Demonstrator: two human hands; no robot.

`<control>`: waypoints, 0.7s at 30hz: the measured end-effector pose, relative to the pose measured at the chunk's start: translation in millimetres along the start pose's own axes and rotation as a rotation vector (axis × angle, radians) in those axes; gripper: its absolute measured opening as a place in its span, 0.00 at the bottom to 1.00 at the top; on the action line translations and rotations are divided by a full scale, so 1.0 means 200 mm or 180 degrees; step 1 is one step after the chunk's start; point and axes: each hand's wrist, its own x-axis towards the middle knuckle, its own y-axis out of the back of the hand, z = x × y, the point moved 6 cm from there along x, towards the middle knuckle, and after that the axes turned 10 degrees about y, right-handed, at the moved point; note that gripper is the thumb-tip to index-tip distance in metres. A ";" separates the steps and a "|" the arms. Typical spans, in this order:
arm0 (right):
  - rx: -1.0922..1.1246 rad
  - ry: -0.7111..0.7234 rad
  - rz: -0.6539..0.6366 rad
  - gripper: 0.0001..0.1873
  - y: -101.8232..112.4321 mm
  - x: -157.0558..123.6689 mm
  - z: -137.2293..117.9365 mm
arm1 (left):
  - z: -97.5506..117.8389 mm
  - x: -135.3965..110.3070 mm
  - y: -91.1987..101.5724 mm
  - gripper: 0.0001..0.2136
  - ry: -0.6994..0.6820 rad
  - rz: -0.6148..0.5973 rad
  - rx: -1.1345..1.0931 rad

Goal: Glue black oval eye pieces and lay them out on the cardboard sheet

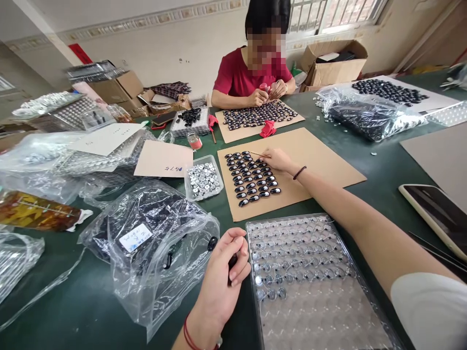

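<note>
My right hand (pixel 276 159) pinches a thin brown stick (pixel 258 154), its tip over the far edge of several rows of small black oval pieces (pixel 251 177) with pale centres. These pieces lie on a brown cardboard sheet (pixel 310 150). Nearer to me, my left hand (pixel 228 260) is curled closed around small black pieces (pixel 232 262), mostly hidden by the fingers. Just left of it lies an open clear plastic bag (pixel 156 228) of black parts with a white label. Right of it sits a clear blister tray (pixel 302 272), with round clear parts in its far rows.
A clear tub (pixel 203 178) of silvery discs stands beside the cardboard. Across the table a person in a red top (pixel 233 73) handles small things over another covered sheet (pixel 255 116). A phone (pixel 438 218) lies at right; a bottle (pixel 36 210) and plastic bags crowd the left.
</note>
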 end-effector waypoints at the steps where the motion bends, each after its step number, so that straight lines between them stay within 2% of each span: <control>1: -0.0027 0.0002 -0.0004 0.16 0.00 0.00 0.00 | 0.00 0.01 0.00 0.02 0.0013 0.0007 0.0017; 6: -0.0143 -0.0029 0.0019 0.17 -0.01 0.02 -0.03 | 0.01 0.02 0.02 0.02 -0.0067 0.0056 0.0242; 9: -0.0252 -0.0164 0.0137 0.19 0.05 -0.01 0.00 | 0.03 0.03 0.03 0.03 -0.0247 0.0157 0.0572; 12: -0.0458 -0.0453 0.0335 0.21 0.17 -0.15 0.09 | 0.05 0.04 0.05 0.05 -0.0398 0.0205 0.0763; 15: -0.0652 -0.0758 0.0356 0.18 0.27 -0.37 0.18 | 0.05 0.08 0.07 0.07 -0.0226 0.0176 0.0303; 18: -0.0753 -0.0964 0.0267 0.18 0.29 -0.53 0.20 | 0.05 0.13 0.11 0.07 -0.0134 0.0276 -0.0104; 21: -0.0767 -0.1087 0.0209 0.17 0.28 -0.59 0.16 | 0.07 0.16 0.14 0.08 -0.0233 0.0311 -0.0139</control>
